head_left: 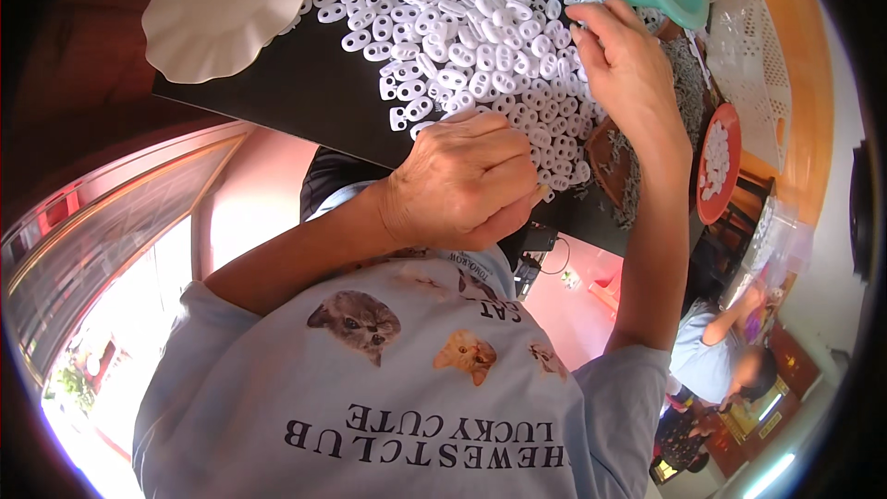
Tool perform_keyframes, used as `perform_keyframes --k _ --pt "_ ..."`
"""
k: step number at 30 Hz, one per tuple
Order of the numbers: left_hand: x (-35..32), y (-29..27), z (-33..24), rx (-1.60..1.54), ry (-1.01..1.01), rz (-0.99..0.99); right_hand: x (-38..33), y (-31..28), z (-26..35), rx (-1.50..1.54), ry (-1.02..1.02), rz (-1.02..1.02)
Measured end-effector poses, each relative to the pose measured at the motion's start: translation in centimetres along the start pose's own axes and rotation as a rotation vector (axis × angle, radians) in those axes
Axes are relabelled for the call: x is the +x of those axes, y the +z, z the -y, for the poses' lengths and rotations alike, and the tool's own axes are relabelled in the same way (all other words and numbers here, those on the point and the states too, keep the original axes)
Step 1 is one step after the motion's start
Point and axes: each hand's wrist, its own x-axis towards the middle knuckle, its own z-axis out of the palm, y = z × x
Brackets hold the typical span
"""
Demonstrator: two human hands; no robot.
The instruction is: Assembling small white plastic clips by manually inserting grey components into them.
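Observation:
A large heap of small white oval plastic pieces with two holes each (471,28) covers much of the black tabletop (305,83). My left hand (467,176) is closed in a fist at the heap's near edge; a small yellowish bit shows by its fingers, but what it grips is hidden. My right hand (633,65) reaches to the heap's right side, thumb and forefinger apart and close to the pieces, with nothing seen between them.
A green plastic basket (686,9) stands at the far right, a white wavy-edged dish (222,9) at the far left. Small grey parts (688,83) lie right of my right hand. A red plate (708,208) holds more white pieces. Another person (707,351) sits further right.

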Motion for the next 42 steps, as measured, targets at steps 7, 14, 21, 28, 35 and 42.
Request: perform_keyframes --k 7,14,21,28,35,42 --pt "-0.4 0.2 0.4 0.05 0.01 -0.017 2.1 1.0 0.9 0.061 -0.101 -0.021" --pt "0.0 0.1 0.0 0.007 -0.014 0.0 3.4 1.0 2.1 -0.174 -0.115 0.014" --pt "0.1 0.1 0.1 0.017 -0.004 -0.006 2.7 1.2 1.5 -0.122 -0.139 -0.085" --pt "-0.1 -0.5 0.0 -0.067 -0.041 -0.047 -3.5 -3.1 3.7 0.613 0.139 0.068" --pt "1.0 -1.5 -1.4 0.054 -0.033 0.049 -9.3 -2.9 3.9 1.143 0.344 0.33" --pt "0.9 -0.3 -2.0 0.059 0.019 0.059 -10.5 -2.7 5.0 1.413 0.458 0.266"
